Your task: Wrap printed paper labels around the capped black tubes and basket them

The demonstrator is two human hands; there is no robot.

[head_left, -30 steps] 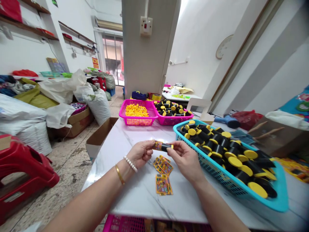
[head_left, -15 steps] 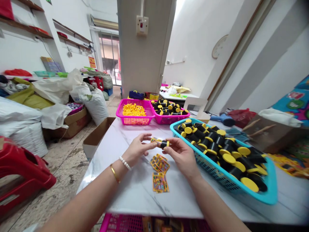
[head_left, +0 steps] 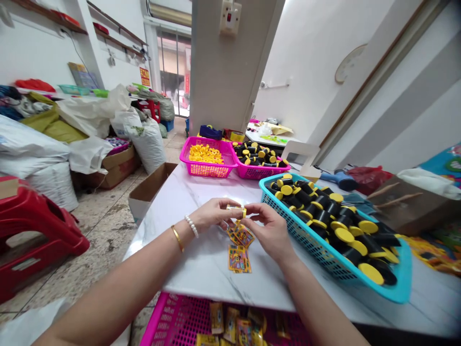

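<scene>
Between my hands is a small black cylinder with yellow ends, with a printed yellow label around it. My left hand, wearing a pearl bracelet and a gold bangle, closes its fingertips on the cylinder's left side. My right hand pinches its right end. The fingers cover much of it. Right below lie printed yellow labels in two small overlapping piles on the white marbled table. To the right of my right hand stands a turquoise basket full of black cylinders with yellow caps.
At the table's back are a pink basket of yellow pieces and another pink basket of black-and-yellow cylinders. Below the front edge, a magenta basket holds several labelled yellow items. A red stool and an open carton stand left.
The cylinder has turned in my fingers, and more yellow label now shows around it. Both hands have drawn closer together. The view has tilted down, showing more of the magenta basket.
</scene>
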